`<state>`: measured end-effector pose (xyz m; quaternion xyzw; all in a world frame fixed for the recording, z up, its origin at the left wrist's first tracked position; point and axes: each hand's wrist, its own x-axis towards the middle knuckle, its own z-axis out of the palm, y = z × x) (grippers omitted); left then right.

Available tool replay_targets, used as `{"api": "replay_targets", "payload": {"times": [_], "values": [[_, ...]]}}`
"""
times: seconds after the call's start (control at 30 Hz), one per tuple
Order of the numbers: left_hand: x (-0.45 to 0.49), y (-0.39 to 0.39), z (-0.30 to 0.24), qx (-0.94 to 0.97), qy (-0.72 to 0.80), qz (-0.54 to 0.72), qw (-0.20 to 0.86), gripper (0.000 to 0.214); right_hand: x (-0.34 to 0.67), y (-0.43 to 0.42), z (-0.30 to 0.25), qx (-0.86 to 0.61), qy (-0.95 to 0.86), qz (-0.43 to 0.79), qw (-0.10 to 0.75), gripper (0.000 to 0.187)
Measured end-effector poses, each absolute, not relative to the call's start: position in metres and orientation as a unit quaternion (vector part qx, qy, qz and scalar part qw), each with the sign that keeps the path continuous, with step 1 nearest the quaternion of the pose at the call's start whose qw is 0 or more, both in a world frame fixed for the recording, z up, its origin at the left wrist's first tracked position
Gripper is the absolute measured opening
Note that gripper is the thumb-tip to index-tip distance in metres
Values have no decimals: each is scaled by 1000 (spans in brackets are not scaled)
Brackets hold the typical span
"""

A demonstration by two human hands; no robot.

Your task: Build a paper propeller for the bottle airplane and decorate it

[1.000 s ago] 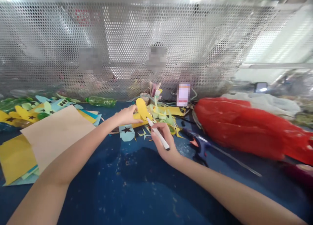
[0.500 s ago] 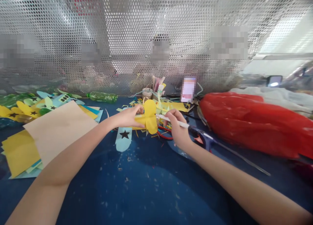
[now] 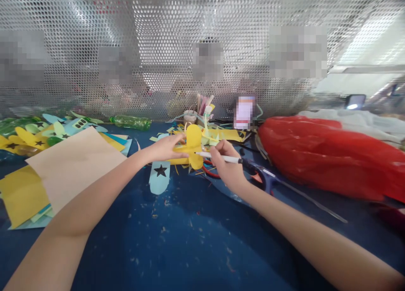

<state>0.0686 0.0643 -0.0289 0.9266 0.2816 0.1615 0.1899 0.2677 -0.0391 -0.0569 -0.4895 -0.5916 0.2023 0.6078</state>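
Observation:
My left hand (image 3: 166, 149) pinches a yellow paper cut-out (image 3: 192, 145) and holds it upright above the blue table (image 3: 190, 240). My right hand (image 3: 227, 164) grips a white marker (image 3: 221, 157) with a dark cap end, its tip touching the yellow cut-out. A light blue paper piece with a black star (image 3: 160, 176) lies on the table just under my left hand. Paper scraps litter the table behind the cut-out.
A beige sheet (image 3: 72, 166) and yellow sheets (image 3: 19, 198) lie at left, beside star-marked cut-outs (image 3: 34, 135). Blue-handled scissors (image 3: 262, 177) rest by my right wrist. A red plastic bag (image 3: 329, 156) fills the right. A green bottle (image 3: 131, 122), a cup of sticks (image 3: 198, 111) and a perforated metal screen (image 3: 158, 50) stand behind.
My right hand swung the marker from pointing down-right to level, tip now on the yellow cut-out. The left hand turned the cut-out upright. The view shifted slightly downward.

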Motion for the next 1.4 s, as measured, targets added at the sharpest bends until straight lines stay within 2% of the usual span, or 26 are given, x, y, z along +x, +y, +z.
{"api": "replay_targets", "payload": {"times": [0.27, 0.67, 0.97, 1.4], "values": [[70, 64, -28, 945, 255, 155, 132, 39, 266, -39, -56, -491, -629, 164, 579, 26], [72, 60, -24, 949, 251, 135, 136, 37, 266, -42, -54, -500, -642, 223, 537, 25], [71, 61, -24, 947, 246, 142, 148, 45, 268, -41, -50, -538, -632, 113, 547, 26], [71, 62, -27, 946, 259, 139, 134, 40, 270, -43, -42, -545, -620, 102, 555, 27]]}}
